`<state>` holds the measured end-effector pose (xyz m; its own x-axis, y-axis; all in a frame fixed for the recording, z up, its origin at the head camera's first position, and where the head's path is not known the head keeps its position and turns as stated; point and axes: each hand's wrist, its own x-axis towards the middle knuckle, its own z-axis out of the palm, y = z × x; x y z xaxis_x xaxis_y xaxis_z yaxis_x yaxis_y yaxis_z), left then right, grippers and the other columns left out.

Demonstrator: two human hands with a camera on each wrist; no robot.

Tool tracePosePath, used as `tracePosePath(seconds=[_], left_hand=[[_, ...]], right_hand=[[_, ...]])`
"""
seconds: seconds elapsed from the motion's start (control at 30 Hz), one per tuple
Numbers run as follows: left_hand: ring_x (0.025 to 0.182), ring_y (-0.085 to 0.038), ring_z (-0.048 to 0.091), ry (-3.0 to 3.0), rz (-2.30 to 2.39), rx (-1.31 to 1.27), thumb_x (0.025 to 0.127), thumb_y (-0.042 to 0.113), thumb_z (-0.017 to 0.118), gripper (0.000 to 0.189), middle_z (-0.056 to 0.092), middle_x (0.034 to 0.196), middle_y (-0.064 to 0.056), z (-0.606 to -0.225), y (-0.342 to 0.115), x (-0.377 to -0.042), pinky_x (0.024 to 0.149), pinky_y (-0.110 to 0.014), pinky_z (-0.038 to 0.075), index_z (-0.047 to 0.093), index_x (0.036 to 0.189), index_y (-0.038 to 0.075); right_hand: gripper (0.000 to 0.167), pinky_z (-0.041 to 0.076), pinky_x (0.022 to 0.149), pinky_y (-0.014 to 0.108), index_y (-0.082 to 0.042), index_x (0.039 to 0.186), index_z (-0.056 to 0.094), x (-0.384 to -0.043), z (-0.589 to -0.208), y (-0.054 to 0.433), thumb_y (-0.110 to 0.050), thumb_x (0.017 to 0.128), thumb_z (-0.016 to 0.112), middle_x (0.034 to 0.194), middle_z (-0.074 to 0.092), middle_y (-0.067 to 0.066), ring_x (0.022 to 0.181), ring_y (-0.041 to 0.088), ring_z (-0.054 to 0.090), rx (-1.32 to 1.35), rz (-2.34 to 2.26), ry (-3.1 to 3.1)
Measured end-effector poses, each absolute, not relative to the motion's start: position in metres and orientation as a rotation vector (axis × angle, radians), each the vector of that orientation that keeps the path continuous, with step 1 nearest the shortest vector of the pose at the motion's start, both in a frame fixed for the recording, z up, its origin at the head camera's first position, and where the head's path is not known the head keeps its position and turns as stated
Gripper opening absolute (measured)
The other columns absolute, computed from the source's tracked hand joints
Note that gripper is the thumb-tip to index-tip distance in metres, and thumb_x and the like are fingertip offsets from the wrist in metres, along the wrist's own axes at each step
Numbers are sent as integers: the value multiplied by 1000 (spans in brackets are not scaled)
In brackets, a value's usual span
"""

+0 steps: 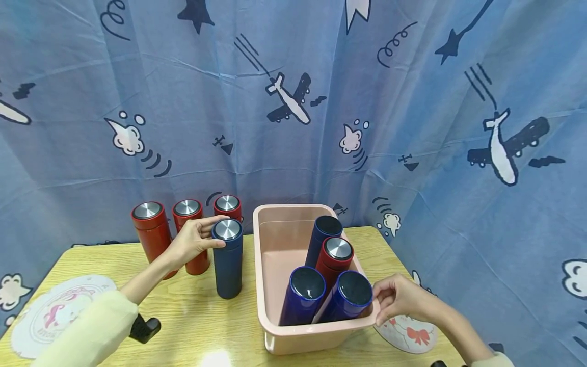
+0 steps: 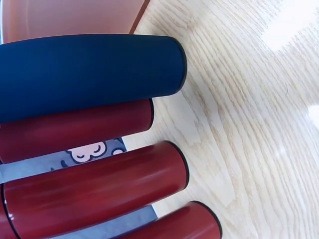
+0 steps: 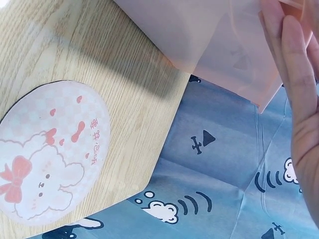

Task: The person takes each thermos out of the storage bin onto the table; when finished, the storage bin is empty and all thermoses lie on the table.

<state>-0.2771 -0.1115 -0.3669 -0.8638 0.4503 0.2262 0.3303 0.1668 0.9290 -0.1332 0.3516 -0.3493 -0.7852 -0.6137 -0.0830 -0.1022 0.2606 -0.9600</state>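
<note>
My left hand [image 1: 192, 240] pinches a dark blue thermos [image 1: 228, 272] around its silver-topped lid, thumb on the near side and fingers on the far side. The thermos is upright, just left of a pink plastic bin [image 1: 259, 285]; in the left wrist view the same blue thermos [image 2: 89, 74] lies across the upper left. My right hand [image 1: 403, 302] grips the bin's right rim near its front corner. Inside the bin, leaning or upright, are two glossy blue thermoses [image 1: 300, 306], a red thermos [image 1: 331, 267] and a navy thermos [image 1: 319, 242].
Three red thermoses with silver tops stand behind my left hand: a left one [image 1: 153, 237], a middle one [image 1: 197, 262] and a partly hidden one [image 1: 234, 210]. Round printed mats lie at the left [image 1: 69, 311] and right [image 3: 65, 149]. A blue patterned curtain [image 1: 293, 148] hangs behind the table.
</note>
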Motion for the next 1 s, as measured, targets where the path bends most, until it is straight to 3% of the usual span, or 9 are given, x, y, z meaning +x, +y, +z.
tracePosePath(seconds=[0.27, 0.57, 1.0], left_hand=[[100, -7, 64, 2280, 1799, 787, 81, 4, 75, 63, 60, 123, -24, -369, -112, -280, 81, -24, 54, 48, 138, -2], [123, -37, 50, 2280, 1653, 791, 82, 15, 76, 69, 57, 128, -24, -365, -119, -288, 91, -36, 51, 45, 140, -3], [122, -32, 51, 2199, 1749, 868, 77, 6, 79, 69, 56, 128, -25, -368, -120, -290, 86, -30, 53, 48, 138, -4]], right_hand=[[40, 57, 63, 24, 25, 89, 52, -134, -350, 351, -2, 76, 79, 80, 69, 0, 75, 9, 69, -663, -1549, 2085], [37, 57, 61, 24, 24, 90, 54, -133, -350, 353, -1, 77, 77, 81, 70, 4, 74, 9, 69, -657, -1544, 2088], [42, 56, 62, 22, 26, 90, 51, -132, -350, 353, -3, 76, 78, 80, 69, 1, 75, 10, 69, -633, -1562, 2079]])
